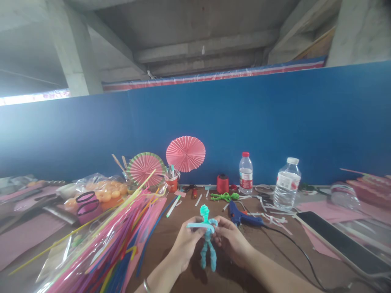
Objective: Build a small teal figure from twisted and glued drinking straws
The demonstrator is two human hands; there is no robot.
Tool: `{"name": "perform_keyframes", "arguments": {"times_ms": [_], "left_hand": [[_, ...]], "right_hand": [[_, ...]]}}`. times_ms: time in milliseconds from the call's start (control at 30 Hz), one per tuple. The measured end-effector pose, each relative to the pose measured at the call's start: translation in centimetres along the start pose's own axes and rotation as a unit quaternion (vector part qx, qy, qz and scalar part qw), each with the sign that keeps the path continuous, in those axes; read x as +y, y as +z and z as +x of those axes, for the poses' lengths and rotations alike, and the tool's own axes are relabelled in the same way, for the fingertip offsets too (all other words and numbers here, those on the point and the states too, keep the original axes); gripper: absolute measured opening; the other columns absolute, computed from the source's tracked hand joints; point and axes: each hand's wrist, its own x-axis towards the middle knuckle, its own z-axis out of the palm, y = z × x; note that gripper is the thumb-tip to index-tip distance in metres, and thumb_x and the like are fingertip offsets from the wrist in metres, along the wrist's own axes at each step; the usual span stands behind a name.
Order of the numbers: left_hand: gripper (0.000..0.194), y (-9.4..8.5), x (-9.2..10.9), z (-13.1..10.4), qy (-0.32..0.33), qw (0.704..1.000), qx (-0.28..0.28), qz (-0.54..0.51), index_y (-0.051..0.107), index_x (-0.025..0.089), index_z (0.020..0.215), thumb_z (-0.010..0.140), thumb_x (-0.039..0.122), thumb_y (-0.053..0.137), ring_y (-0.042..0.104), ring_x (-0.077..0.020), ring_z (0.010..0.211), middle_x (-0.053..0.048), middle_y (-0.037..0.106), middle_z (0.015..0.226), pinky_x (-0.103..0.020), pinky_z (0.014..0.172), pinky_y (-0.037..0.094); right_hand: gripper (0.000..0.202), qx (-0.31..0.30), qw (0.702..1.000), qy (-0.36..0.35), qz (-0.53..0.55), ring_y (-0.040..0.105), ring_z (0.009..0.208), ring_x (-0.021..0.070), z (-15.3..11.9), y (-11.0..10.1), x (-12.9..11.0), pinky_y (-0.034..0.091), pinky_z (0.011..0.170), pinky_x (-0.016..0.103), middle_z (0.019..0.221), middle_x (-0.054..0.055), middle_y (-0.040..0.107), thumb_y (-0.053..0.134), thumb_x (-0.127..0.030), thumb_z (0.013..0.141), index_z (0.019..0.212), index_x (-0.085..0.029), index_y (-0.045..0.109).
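Note:
A small figure of twisted pipe cleaner (208, 247), with a green head and light blue arms and legs, is held upright between both hands above the brown table. My left hand (188, 240) pinches its straight light blue arm, which sticks out to the left. On the other side my right hand (229, 236) has its fingers closed on the figure's bent arm and side. A blue glue gun (246, 217) lies just beyond my right hand. Green twisted pipe cleaners (224, 197) rest behind the figure.
Colourful pipe cleaners (122, 240) spread across the left. Two plastic bottles (246, 175), a red spool (222, 185) and a pen cup (172, 183) stand at the back. A phone (339, 240) lies at right; a black cord runs past my right forearm. Pink paper fans (185, 154) stand behind.

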Motion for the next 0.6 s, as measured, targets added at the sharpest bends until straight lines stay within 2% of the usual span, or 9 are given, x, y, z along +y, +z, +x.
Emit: {"name": "perform_keyframes", "arguments": {"times_ms": [200,333,600], "left_hand": [[0.016,-0.26,-0.57,0.15,-0.007,1.0,0.002,0.011,0.06,0.013,0.071,0.065,0.026,0.067,0.06,-0.0167,0.062,-0.004,0.063,0.064,-0.027,0.064,0.044],[0.018,-0.21,-0.75,0.1,-0.028,0.999,-0.003,-0.023,0.061,0.013,0.075,0.064,0.026,0.067,0.06,-0.017,0.059,-0.005,0.065,0.064,-0.027,0.062,0.045],[0.02,0.26,-0.4,0.17,-0.028,0.999,0.02,-0.029,0.061,0.013,0.078,0.065,0.028,0.066,0.062,-0.0179,0.058,-0.005,0.066,0.065,-0.029,0.06,0.047]], "right_hand": [[0.017,0.006,1.0,0.014,0.027,0.045,0.045,0.0048,-0.35,0.54,0.11,0.03,0.046,0.016,0.055,-0.003,0.053,0.069,-0.023,0.068,0.071,-0.014,0.055],[0.016,0.0,0.999,0.014,0.036,0.045,0.046,0.0047,-0.39,0.56,0.3,0.03,0.046,0.016,0.056,-0.003,0.053,0.068,-0.021,0.068,0.071,-0.014,0.054],[0.022,0.009,1.0,0.0,0.016,0.046,0.047,0.0066,-0.22,0.49,0.77,0.031,0.047,0.018,0.057,-0.003,0.054,0.07,-0.028,0.066,0.073,-0.015,0.053]]}}
